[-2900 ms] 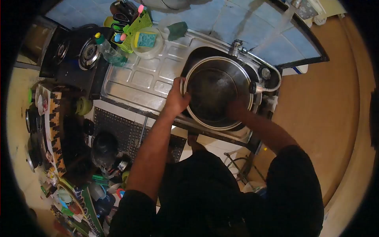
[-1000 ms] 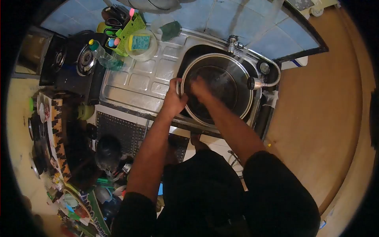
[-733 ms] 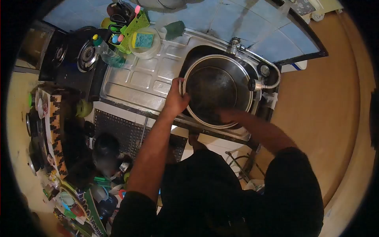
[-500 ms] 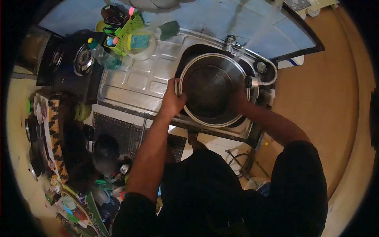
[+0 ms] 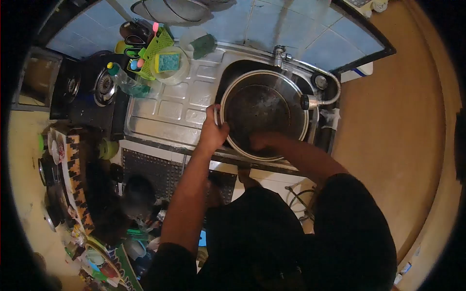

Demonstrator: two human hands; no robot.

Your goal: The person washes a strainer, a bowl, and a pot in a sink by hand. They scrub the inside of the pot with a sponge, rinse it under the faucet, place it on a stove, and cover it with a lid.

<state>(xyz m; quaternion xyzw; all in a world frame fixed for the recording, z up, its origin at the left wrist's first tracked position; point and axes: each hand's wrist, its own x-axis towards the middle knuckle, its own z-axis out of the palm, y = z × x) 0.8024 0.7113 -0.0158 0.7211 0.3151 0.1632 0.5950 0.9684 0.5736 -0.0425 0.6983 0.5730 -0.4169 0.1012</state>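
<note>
A large round dark pot (image 5: 264, 109) with a pale metal rim sits in the sink basin (image 5: 230, 72). My left hand (image 5: 213, 130) grips the pot at the left side of its rim, thumb inside. Reaching over the near rim, my right hand (image 5: 262, 141) is down inside the pot near its bottom left; its fingers are dark and blurred, so whether it holds anything is hidden. The faucet (image 5: 279, 56) stands behind the pot, and its flexible hose ends in a black-tipped head (image 5: 308, 102) at the pot's right edge.
On the ribbed drainboard (image 5: 170, 109) stand a green basket (image 5: 158, 46), a tub (image 5: 177, 76) with a sponge (image 5: 169, 62), and a green-tinted bottle (image 5: 128, 85). A stove (image 5: 87, 97) is at the left. The counter's front edge runs before my body.
My right hand has moved left and toward me inside the pot, from its right side. My left hand keeps its hold on the rim. The camera view has shifted slightly.
</note>
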